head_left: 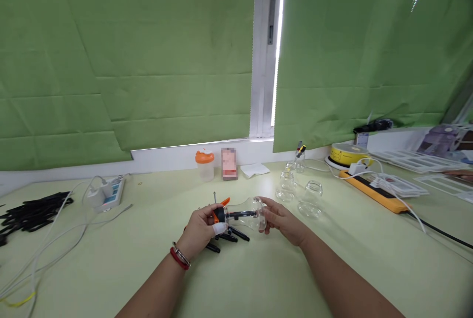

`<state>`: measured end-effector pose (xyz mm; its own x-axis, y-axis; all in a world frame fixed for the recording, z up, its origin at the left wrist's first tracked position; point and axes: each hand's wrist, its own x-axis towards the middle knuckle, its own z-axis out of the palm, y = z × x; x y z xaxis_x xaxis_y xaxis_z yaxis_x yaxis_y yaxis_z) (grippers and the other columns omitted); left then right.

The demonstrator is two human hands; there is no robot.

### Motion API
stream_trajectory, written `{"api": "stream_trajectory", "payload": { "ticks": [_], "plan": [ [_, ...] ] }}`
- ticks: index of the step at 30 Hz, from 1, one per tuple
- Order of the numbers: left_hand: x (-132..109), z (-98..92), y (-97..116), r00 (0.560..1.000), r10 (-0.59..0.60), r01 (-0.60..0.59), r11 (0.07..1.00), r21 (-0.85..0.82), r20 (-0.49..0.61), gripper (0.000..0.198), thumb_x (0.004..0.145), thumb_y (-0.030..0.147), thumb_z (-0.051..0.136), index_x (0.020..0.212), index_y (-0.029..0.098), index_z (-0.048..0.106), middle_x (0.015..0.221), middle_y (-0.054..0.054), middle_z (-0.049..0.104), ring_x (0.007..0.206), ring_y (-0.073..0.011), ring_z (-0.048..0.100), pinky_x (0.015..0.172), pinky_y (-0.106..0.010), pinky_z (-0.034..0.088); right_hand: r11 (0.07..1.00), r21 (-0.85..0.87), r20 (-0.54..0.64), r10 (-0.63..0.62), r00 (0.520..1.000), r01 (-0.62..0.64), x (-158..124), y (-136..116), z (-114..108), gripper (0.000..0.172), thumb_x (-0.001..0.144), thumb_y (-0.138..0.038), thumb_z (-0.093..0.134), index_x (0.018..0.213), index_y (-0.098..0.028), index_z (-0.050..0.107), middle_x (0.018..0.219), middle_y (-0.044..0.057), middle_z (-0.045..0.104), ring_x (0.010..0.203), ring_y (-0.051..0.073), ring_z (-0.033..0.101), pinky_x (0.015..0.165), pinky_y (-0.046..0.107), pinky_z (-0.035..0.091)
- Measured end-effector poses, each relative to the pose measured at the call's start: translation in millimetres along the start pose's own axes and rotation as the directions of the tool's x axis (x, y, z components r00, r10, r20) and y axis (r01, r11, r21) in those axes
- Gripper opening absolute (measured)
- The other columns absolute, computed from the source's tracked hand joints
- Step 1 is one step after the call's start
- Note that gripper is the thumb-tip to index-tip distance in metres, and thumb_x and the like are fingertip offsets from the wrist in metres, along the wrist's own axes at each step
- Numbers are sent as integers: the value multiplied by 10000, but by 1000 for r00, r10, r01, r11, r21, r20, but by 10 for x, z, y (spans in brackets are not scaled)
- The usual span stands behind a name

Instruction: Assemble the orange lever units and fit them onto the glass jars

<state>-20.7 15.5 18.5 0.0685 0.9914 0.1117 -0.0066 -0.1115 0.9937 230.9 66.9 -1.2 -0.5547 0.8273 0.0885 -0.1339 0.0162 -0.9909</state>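
Observation:
A clear bulbous bottle [252, 205] lies sideways in the air between my hands, just above the table. My right hand [283, 217] is closed around its wide base end. At the bottle's mouth, my left hand [202, 225] grips a black cap [220, 214] with an orange part; its thumb has a white wrapping. A black stem [242, 215] runs from this cap into the bottle. Whether the cap is fastened cannot be made out. Below the hands, several black stems [238, 233] lie on the table, and an orange piece [225, 201] shows behind my left fingers.
More clear bottles [310, 200] stand at the right, one farther back holding screwdrivers [300, 149]. An orange-lidded cup [205, 165] and a phone-like object [229, 164] are against the wall. Power strips [377, 192], cables and a black strap pile [35, 212] flank the workspace. Another person's hand [458, 174] shows far right.

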Motion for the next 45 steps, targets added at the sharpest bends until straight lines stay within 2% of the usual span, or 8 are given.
{"api": "stream_trajectory", "payload": {
  "ticks": [6, 11, 16, 18, 20, 23, 25, 45],
  "plan": [
    [-2, 23, 12, 1000, -23, 23, 1000, -5, -12, 459, 558, 197, 775, 1003, 174, 666, 836, -32, 686, 704, -183, 663, 665, -322, 553, 999, 7, -21, 32, 999, -31, 20, 16, 24, 600, 781, -599, 542, 1223, -199, 464, 849, 58, 629, 589, 137, 599, 580, 294, 450],
    [7, 17, -27, 1000, -6, 6, 1000, -6, 24, 446, 574, 186, 765, 1011, 196, 671, 876, -15, 691, 698, -154, 650, 678, -300, 554, 997, -41, -52, 70, 996, -72, 38, 29, 38, 574, 795, -655, 456, 1110, -180, 523, 747, 38, 639, 476, 119, 571, 486, 256, 403],
    [23, 7, -65, 1000, -5, 5, 1000, -2, 11, 460, 570, 188, 768, 1018, 191, 664, 860, -6, 684, 682, -147, 650, 677, -302, 559, 995, -34, -49, 94, 994, -96, 49, 53, 39, 592, 826, -654, 393, 1120, -158, 526, 710, 45, 636, 450, 119, 560, 448, 248, 389],
    [30, -4, -62, 1000, -10, 10, 1000, -9, -8, 478, 567, 189, 771, 1030, 181, 649, 862, -12, 687, 694, -154, 657, 683, -308, 560, 995, -18, -31, 96, 995, -96, 41, 45, 40, 595, 829, -644, 403, 1157, -162, 525, 791, 71, 642, 526, 138, 598, 483, 263, 426],
    [37, -14, -50, 999, -19, 18, 999, -34, -38, 502, 564, 189, 776, 1044, 169, 632, 850, -19, 691, 700, -160, 662, 686, -311, 560, 999, 5, -13, 53, 998, -53, 26, 30, 40, 577, 826, -602, 465, 1241, -202, 492, 985, 103, 622, 691, 167, 635, 570, 292, 476],
    [39, -21, -24, 996, -36, 30, 997, -69, -86, 520, 551, 198, 788, 1041, 156, 621, 837, -28, 697, 699, -160, 664, 690, -309, 560, 998, 11, 13, -56, 998, 55, 5, 22, 32, 629, 808, -476, 589, 1370, -326, 352, 1293, 96, 454, 928, 199, 605, 727, 350, 498],
    [35, -18, -11, 994, -40, 33, 997, -70, -97, 528, 537, 209, 798, 1034, 157, 626, 842, -30, 698, 697, -162, 665, 682, -303, 560, 995, -10, 26, -98, 995, 98, 1, 34, 22, 674, 799, -411, 627, 1389, -370, 304, 1353, 83, 379, 970, 206, 586, 770, 372, 487],
    [30, -17, -73, 999, -7, 6, 1000, -15, -47, 481, 574, 209, 764, 1036, 168, 638, 823, -8, 669, 711, -163, 658, 693, -303, 553, 995, 72, -5, -63, 998, 64, 35, 55, 41, 589, 804, -430, 616, 1337, -277, 418, 914, 33, 513, 694, 141, 560, 693, 346, 450]
  ]
}}
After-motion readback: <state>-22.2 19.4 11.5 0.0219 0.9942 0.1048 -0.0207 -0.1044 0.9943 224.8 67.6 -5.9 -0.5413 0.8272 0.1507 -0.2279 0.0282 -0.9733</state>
